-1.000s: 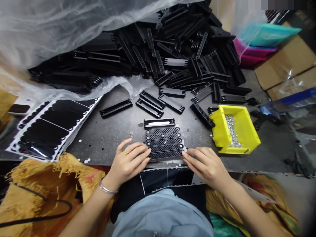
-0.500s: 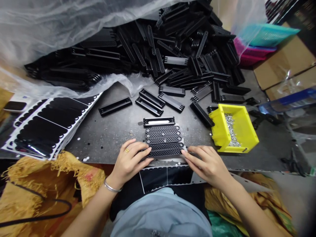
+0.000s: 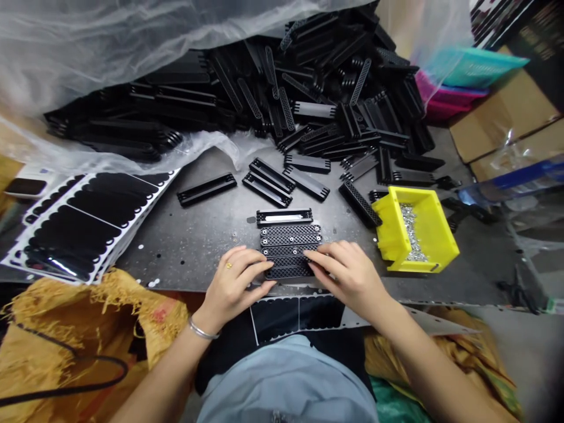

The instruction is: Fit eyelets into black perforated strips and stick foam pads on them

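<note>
Several black plastic bars with a diamond-lattice face (image 3: 288, 272) lie side by side in a row, small silvery round pieces set in some of their holes. At the left ends of the nearest bars is my left hand (image 3: 238, 285), its thumb and forefinger closed around that edge. My right hand (image 3: 350, 276) reaches over the right part of the row. Its fingertips are pressed together on the lattice, and whatever they pinch is too small or hidden to make out. Just behind the row lies another black bar (image 3: 284, 217), hollow side up with a white strip inside.
A yellow bin (image 3: 445, 235) of small silvery metal parts stands at the right. Loose black bars (image 3: 268, 182) lie behind the row, before a large heap (image 3: 308, 88) partly under clear plastic sheeting (image 3: 132, 47). Black sticker sheets (image 3: 88, 223) are stacked at the left.
My right hand has moved left from the right ends of the bars to over their lattice faces. My left hand has stayed nearly in place at the left ends.
</note>
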{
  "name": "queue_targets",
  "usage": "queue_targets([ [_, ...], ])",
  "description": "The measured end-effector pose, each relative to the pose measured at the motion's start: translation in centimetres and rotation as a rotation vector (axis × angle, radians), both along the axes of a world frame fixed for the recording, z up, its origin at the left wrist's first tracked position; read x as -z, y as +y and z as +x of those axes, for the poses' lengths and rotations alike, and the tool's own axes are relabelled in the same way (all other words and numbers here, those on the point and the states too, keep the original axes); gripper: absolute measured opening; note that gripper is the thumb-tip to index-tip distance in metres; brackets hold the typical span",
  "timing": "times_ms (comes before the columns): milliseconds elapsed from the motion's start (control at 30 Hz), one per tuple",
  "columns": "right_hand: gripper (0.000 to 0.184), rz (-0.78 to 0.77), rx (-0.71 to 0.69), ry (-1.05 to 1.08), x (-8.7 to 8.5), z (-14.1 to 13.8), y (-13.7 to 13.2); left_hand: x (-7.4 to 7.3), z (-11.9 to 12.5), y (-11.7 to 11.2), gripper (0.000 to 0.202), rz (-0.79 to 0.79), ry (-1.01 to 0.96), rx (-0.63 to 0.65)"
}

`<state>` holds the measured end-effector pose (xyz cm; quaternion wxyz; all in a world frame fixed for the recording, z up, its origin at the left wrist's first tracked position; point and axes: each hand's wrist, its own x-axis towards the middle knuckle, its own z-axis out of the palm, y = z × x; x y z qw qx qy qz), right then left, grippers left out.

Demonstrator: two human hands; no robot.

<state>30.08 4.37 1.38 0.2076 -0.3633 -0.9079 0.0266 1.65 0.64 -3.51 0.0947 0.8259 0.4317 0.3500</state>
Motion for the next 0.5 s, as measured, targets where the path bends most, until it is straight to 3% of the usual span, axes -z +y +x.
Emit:
queue_targets([
  [100,0.022,0.056,-0.06,-0.066,0.5,-2.6,1.5,-0.5,0.5,0.4,0.087,-0.137,0.008,-0.058],
  [200,0.021,0.013,-0.111,-0.03,0.8,-4.4,1.8,-0.7,1.3,1.3,0.128,-0.285,0.026,-0.057],
  [333,0.018,-0.08,-0.124,0.076,0.9,-4.5,1.1,-0.3,2.0,2.6,0.136,-0.368,-0.02,-0.018],
  [500,0.019,-0.255,0.028,0.259,0.9,-2.6,1.0,0.1,2.0,2.9,0.141,-0.384,-0.072,0.005],
])
